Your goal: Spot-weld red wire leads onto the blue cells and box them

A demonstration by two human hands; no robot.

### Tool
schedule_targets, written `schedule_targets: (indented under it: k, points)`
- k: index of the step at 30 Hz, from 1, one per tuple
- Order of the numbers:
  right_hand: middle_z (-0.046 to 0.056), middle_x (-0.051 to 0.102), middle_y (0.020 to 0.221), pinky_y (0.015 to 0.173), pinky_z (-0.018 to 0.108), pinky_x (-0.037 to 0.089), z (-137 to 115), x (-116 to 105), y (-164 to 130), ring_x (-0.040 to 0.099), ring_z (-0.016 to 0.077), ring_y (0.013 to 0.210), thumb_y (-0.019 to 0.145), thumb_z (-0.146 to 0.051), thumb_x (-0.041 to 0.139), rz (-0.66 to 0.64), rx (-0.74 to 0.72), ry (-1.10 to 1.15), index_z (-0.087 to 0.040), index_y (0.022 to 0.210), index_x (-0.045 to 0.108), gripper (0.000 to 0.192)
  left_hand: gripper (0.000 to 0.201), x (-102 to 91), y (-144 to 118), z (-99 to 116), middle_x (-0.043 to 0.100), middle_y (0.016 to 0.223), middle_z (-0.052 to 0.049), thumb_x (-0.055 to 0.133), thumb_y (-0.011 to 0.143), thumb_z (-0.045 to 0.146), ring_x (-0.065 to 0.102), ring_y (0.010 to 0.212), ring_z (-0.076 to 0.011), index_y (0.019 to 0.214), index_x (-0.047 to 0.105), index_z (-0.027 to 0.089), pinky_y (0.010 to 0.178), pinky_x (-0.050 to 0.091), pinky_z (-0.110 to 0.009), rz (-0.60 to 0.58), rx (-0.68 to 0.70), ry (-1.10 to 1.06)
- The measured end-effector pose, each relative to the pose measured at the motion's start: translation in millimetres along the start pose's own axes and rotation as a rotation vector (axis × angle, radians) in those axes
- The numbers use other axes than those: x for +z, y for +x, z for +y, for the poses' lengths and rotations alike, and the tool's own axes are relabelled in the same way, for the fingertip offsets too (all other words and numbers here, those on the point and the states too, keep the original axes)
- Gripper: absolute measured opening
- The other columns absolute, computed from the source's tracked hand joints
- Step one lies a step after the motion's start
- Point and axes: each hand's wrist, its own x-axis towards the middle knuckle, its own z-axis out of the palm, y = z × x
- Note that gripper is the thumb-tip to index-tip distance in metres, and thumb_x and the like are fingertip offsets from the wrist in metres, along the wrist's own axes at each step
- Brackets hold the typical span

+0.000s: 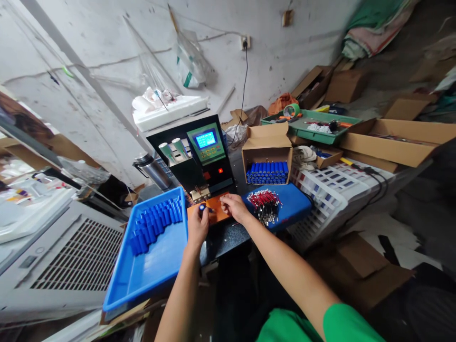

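Observation:
My left hand is closed around a blue cylindrical battery cell, its end facing up toward me. My right hand is pinched just to the right of it; whatever thin thing sits between those fingertips is too small to make out. Both hands are over an orange plate at the foot of a black spot welder with a lit screen. To the right, a bundle of red and black wire leads with metal ends lies on a blue pad.
Left of my hands, a blue tray holds rows of blue cells. A cardboard box behind the leads is stacked with more cells. A steel flask stands beside the welder. Farther right are a green tray and a white crate.

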Motion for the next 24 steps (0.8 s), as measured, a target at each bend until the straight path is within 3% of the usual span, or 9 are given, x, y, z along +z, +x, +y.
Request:
schedule_targets:
  k: [6,12,24]
  points:
    - [-0.002,0.052,0.056,0.04,0.017,0.027,1.6,-0.7,0.5,0.043,0.0072,0.044,0.065,-0.047,0.075,-0.001,-0.004,-0.072,-0.016,0.07,0.053,0.038,0.025,6.3,10.5,-5.8,0.057,0.066,0.0,0.054,0.085,0.042,0.053,0.06,-0.0143,0.087,0.059,0.017,0.058,0.043,-0.026,-0.118,-0.017,-0.023]
    - [-0.002,0.053,0.056,0.041,0.018,0.031,4.1,0.0,5.0,0.045,0.0077,0.046,0.065,-0.046,0.075,0.005,-0.032,-0.094,-0.016,0.069,0.055,0.036,0.031,12.5,8.8,-14.1,0.067,0.088,-0.005,0.055,0.085,0.042,0.062,0.078,-0.0175,0.101,0.061,0.017,0.072,0.049,-0.029,-0.121,-0.053,-0.089]
    - [0.0,0.055,0.055,0.044,0.018,0.03,-3.3,14.2,0.7,0.045,0.0079,0.047,0.066,-0.044,0.072,0.036,-0.023,-0.191,-0.015,0.067,0.057,0.033,0.034,18.5,0.3,-20.5,0.068,0.094,-0.007,0.051,0.09,0.041,0.063,0.083,-0.0181,0.11,0.061,0.016,0.08,0.048,-0.031,-0.061,-0.029,-0.022]
